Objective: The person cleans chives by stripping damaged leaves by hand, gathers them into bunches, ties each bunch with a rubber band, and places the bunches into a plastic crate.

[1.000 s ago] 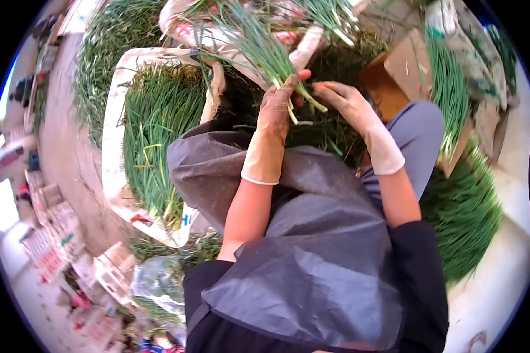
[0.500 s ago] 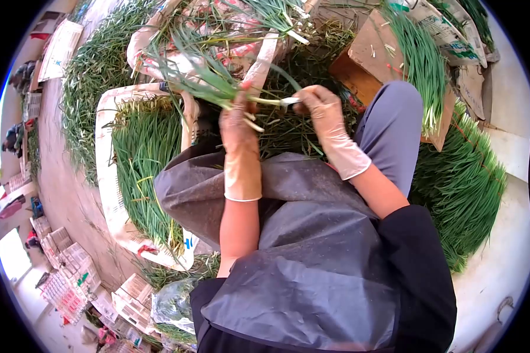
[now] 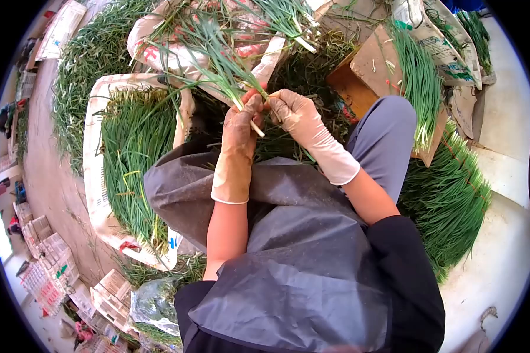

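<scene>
- Now your right grip [image 3: 292,110] is close in beside your left grip [image 3: 240,126]; half a second ago it stood apart, off to the right.
- Left grip: closed around a bunch of green stalks [image 3: 221,66], pale ends jutting below your fingers, leaves fanning up across the red-printed white wrapping [image 3: 152,53].
- Right grip: narrow, fingertips gathered at the stalks; you cannot tell whether they pinch one.
- Reading: both your hands now meet at one spot, the left apparently bearing the bunch.
- Bunch position: beyond your dark apron [image 3: 300,259], between the white crate [image 3: 92,170] on your left and the cardboard box [image 3: 372,66] on your right.
</scene>
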